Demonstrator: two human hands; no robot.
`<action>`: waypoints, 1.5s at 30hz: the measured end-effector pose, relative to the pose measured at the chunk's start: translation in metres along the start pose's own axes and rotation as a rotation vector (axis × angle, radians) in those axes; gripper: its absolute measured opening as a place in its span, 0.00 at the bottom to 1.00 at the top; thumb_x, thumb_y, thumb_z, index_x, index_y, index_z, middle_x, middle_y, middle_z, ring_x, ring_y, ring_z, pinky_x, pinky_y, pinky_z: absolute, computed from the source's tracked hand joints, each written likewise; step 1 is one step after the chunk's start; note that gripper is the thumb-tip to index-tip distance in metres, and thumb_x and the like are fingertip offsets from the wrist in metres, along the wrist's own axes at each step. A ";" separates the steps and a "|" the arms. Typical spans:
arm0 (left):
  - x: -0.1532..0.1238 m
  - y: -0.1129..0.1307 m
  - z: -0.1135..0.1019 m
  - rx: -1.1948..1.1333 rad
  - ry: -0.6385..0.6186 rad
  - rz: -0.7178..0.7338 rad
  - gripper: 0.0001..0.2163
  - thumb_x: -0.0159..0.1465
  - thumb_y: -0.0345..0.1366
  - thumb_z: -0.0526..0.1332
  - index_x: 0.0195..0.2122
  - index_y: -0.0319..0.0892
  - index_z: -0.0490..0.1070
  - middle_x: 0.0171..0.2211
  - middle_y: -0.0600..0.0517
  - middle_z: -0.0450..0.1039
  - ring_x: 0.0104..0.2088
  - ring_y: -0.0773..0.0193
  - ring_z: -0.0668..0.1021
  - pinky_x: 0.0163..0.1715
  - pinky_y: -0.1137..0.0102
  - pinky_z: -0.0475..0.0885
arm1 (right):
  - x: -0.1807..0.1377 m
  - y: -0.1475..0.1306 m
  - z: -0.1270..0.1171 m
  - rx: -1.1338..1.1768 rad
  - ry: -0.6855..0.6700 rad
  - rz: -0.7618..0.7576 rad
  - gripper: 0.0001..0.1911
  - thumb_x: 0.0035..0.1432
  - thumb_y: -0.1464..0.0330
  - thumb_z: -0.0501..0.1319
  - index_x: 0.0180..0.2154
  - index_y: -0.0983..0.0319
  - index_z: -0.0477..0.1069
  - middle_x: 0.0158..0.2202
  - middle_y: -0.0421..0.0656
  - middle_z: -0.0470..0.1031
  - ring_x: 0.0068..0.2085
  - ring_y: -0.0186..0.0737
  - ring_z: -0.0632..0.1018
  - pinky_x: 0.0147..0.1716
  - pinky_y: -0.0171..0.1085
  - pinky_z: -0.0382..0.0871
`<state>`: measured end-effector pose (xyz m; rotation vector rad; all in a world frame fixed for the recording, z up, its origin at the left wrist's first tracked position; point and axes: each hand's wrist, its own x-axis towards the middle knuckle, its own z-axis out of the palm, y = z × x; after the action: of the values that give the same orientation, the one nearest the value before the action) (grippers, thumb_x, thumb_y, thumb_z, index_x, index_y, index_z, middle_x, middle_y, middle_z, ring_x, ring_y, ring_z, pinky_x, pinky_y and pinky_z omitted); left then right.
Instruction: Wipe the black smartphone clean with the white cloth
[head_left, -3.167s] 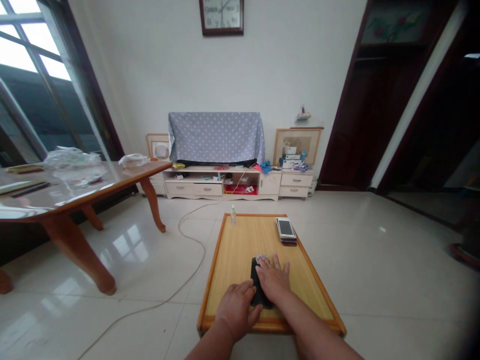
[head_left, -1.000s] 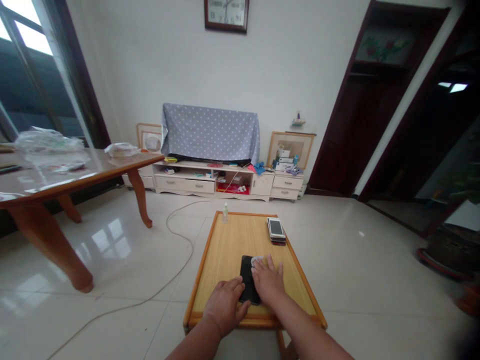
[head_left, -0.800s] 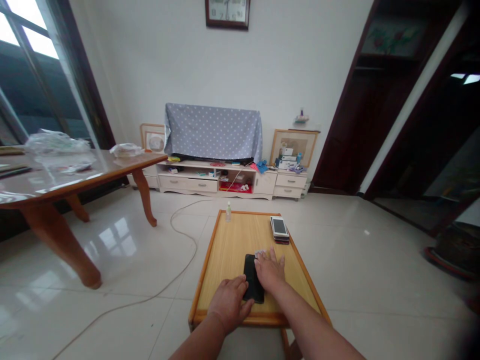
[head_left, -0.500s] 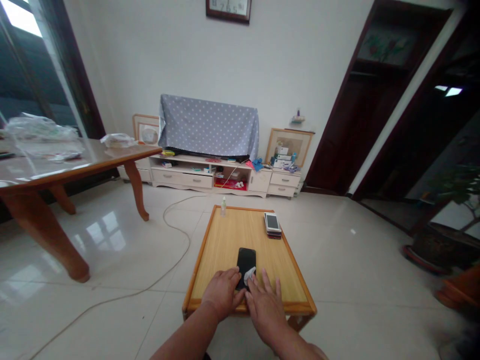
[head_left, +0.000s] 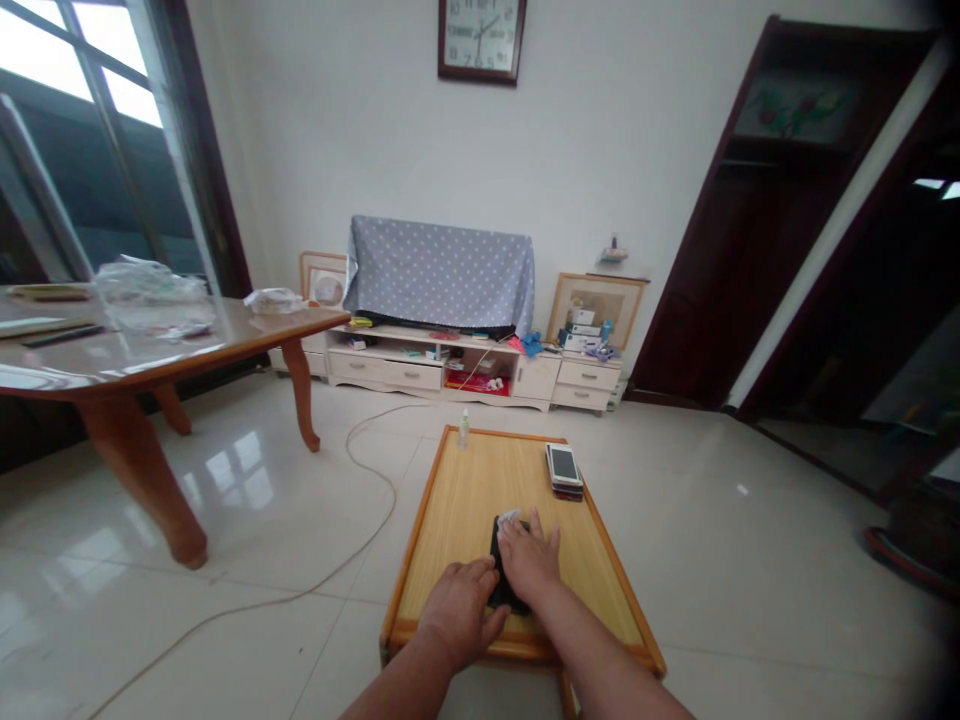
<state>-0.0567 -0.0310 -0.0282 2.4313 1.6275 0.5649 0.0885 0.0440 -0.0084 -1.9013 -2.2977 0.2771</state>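
A black smartphone (head_left: 504, 592) lies flat on the small wooden table (head_left: 450, 510), partly covered by my hands. My left hand (head_left: 460, 608) grips its left edge and near corner with fingers and thumb. My right hand (head_left: 529, 562) presses a crumpled white tissue (head_left: 509, 516) onto the phone's far end. The tissue shows only past the fingertips, and some of those fingers are spread.
Near the table's far right corner lies a stack of phones (head_left: 564, 464). A small clear bottle (head_left: 463, 430) stands at the far left corner. A cable (head_left: 330, 572) runs over the floor, and a larger table (head_left: 300, 322) stands to the left.
My right hand has slid with the tissue from the phone's middle to its far end. My left hand still grips the phone's left side. The view has tilted up and shifted left.
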 end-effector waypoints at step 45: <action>0.003 -0.008 0.011 0.022 -0.021 -0.049 0.37 0.61 0.50 0.59 0.68 0.40 0.51 0.64 0.39 0.62 0.64 0.48 0.64 0.63 0.54 0.57 | -0.087 0.032 -0.006 0.077 -0.074 -0.291 0.26 0.71 0.56 0.40 0.63 0.48 0.64 0.67 0.35 0.62 0.71 0.53 0.45 0.66 0.62 0.28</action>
<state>-0.0578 -0.0241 -0.0397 2.3971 1.6892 0.5142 0.1370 -0.0349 -0.0094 -1.5186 -2.5305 0.3983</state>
